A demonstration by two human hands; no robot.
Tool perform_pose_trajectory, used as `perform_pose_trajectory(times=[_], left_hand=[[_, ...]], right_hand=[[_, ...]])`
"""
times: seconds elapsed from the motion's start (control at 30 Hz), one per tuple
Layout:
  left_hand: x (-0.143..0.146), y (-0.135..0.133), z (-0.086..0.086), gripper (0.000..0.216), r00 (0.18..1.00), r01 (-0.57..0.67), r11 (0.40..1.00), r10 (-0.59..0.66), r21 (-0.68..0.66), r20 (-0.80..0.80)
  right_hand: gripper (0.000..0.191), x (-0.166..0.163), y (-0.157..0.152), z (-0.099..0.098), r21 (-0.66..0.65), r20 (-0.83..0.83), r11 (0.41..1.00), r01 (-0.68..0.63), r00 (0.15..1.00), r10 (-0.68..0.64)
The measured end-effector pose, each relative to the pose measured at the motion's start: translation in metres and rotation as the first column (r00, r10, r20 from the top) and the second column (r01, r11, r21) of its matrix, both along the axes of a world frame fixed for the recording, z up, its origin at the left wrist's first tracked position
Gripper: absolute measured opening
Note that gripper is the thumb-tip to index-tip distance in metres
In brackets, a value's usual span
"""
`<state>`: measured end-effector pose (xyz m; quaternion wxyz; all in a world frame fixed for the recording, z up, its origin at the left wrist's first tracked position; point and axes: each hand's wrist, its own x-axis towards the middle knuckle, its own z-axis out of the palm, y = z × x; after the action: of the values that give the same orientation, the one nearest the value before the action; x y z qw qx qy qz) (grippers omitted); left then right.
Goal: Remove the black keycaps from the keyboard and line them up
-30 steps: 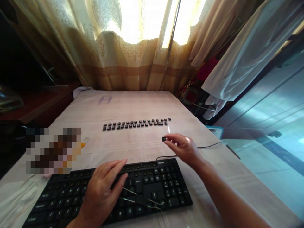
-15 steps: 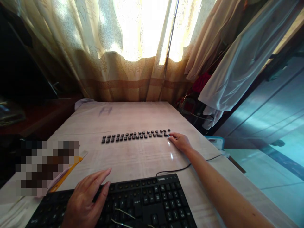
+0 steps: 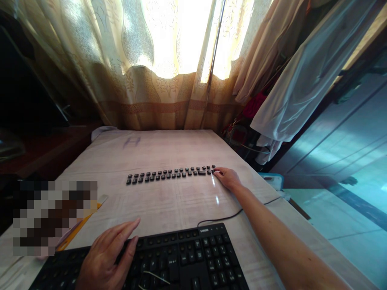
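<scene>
A black keyboard [image 3: 193,257] lies at the near edge of a cloth-covered table [image 3: 169,201], with bare gaps and thin wire clips where keys have come off. My left hand [image 3: 105,257] rests flat on its left half, fingers spread. Farther out, two rows of loose black keycaps [image 3: 169,174] lie side by side on the cloth. My right hand [image 3: 228,178] reaches to the right end of those rows, fingertips pinched together at a keycap [image 3: 214,171] that touches the cloth.
The keyboard's black cable [image 3: 229,215] curls over the cloth and runs off the right edge. A yellow flat thing [image 3: 77,229] pokes out beside a blurred patch at left. Curtains [image 3: 169,80] hang behind the table; hanging clothes [image 3: 302,68] at right.
My right hand carried a keycap from above the keyboard out to the right end of the rows and lowered it to the cloth. My left hand slid slightly left on the keyboard.
</scene>
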<state>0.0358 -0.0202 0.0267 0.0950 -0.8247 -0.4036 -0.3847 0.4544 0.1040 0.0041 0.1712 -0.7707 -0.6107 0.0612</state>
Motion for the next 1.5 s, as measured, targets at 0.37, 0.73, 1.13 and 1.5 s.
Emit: perform_pose_trajectory(times=[0.37, 0.73, 1.13, 1.5], left_hand=[[0.002, 0.0, 0.004, 0.029, 0.999, -0.001, 0.999, 0.003, 0.04, -0.039], [0.008, -0.005, 0.009, 0.026, 0.999, -0.002, 1.0, 0.001, -0.028, -0.032], [-0.003, 0.002, 0.008, 0.027, 0.998, -0.062, 0.998, 0.061, -0.035, -0.023], [-0.028, -0.001, 0.009, 0.035, 0.976, -0.219, 0.972, 0.219, -0.087, -0.01]], right_hand=[[0.031, 0.0, 0.002, -0.003, 0.016, 0.022, 1.0, 0.023, 0.999, -0.023], [0.034, 0.004, -0.011, -0.006, 0.032, -0.066, 0.997, 0.063, 0.996, -0.061], [0.021, -0.048, -0.101, 0.032, 0.176, -0.155, 0.979, -0.108, 0.979, 0.136], [0.021, -0.147, -0.21, 0.058, -0.1, -0.064, 0.72, -0.687, 0.726, 0.684]])
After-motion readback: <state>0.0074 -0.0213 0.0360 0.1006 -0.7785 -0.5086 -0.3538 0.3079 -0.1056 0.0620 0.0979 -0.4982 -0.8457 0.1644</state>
